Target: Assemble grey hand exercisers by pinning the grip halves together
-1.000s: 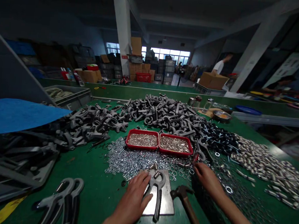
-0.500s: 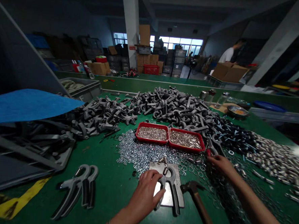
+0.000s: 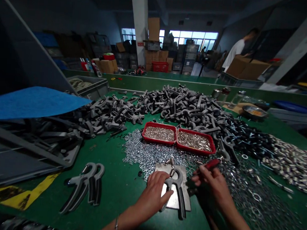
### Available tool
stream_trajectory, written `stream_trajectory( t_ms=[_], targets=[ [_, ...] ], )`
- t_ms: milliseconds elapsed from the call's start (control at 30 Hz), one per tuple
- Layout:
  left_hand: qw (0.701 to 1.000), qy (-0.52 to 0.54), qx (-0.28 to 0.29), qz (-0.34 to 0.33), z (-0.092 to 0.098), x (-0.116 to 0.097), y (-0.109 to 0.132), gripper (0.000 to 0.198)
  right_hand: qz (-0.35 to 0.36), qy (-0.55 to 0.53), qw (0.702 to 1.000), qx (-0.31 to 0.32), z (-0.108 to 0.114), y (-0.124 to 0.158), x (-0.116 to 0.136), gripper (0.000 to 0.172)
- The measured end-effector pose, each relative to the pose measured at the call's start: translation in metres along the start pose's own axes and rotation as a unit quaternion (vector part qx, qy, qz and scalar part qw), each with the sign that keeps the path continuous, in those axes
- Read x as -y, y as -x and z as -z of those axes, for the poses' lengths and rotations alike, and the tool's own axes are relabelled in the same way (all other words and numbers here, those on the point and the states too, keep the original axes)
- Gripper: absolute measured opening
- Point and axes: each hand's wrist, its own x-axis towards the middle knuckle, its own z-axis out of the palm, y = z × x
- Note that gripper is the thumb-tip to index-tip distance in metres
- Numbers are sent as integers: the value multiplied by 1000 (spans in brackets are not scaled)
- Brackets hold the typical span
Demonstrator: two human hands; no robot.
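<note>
Left hand (image 3: 154, 193) closed over a grey spring hand gripper (image 3: 177, 182), which lies on a steel plate (image 3: 163, 167) on the green tabletop (image 3: 122, 196). Right hand (image 3: 214, 181), just to the side, fingers curled, pinches a red-handled tool (image 3: 209, 164). Ahead of both hands: loose steel washers (image 3: 138, 152), two red trays (image 3: 178, 139) of small metal parts, and beyond them a heap of grey gripper handles (image 3: 185, 106).

You've got a matt grey plastic hand gripper (image 3: 181, 200) on a dull, scuffed steel plate (image 3: 162, 167), a glossy red plastic handle (image 3: 213, 163) just right of it, and bright zinc-plated nuts (image 3: 145, 156) spread across the smooth green bench mat (image 3: 117, 196).
</note>
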Motion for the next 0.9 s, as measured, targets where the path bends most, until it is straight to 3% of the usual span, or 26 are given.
stream_trajectory(
  t_ms=[100, 200, 667, 900],
  targets=[
    [1000, 8, 3, -8, -2, 4, 1, 41, 38, -11, 999, 29, -42, 15, -14, 33],
    [1000, 10, 8, -9, -2, 6, 1, 42, 56, -12, 998, 35, -58, 17, -23, 34],
    [1000, 9, 7, -6, -5, 8, 2, 42, 53, -22, 998, 16, -57, 15, -38, 33],
    [1000, -2, -8, 19, -5, 18, 10, 52, -41, -138, 990, -7, -60, 28, -28, 20]
  ],
)
